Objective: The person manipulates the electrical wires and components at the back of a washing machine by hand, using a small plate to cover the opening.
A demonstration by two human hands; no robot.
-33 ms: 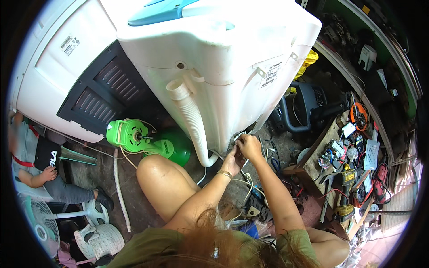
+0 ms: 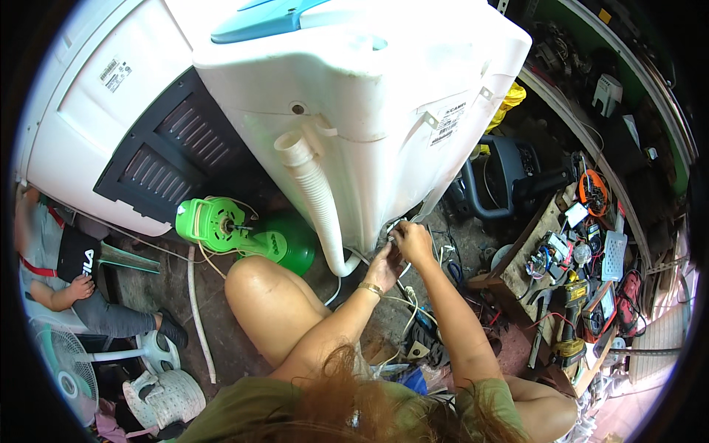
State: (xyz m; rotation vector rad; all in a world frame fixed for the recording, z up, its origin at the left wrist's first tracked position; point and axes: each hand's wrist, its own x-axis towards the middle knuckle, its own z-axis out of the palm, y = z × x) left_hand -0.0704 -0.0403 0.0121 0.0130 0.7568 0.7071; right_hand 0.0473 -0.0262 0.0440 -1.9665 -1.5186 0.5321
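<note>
A white plastic washing machine body (image 2: pixel 384 133) with a blue part (image 2: pixel 258 22) on top stands before me. A ribbed white drain hose (image 2: pixel 319 199) runs down its face and bends near the floor. My left hand (image 2: pixel 383 266) and my right hand (image 2: pixel 412 244) meet at the machine's lower edge, fingers pinched together around something small among thin wires; I cannot make out what. White cables (image 2: pixel 410 299) trail beneath my hands.
A green fan motor (image 2: pixel 210 221) lies by my left knee. A white panel (image 2: pixel 63 125) with dark vents is behind it. Another person (image 2: pixel 66 273) sits at left near a fan (image 2: pixel 66 369). At right are a cluttered wooden bench (image 2: pixel 502 295), a drill (image 2: pixel 572 325) and dark equipment (image 2: pixel 495 192).
</note>
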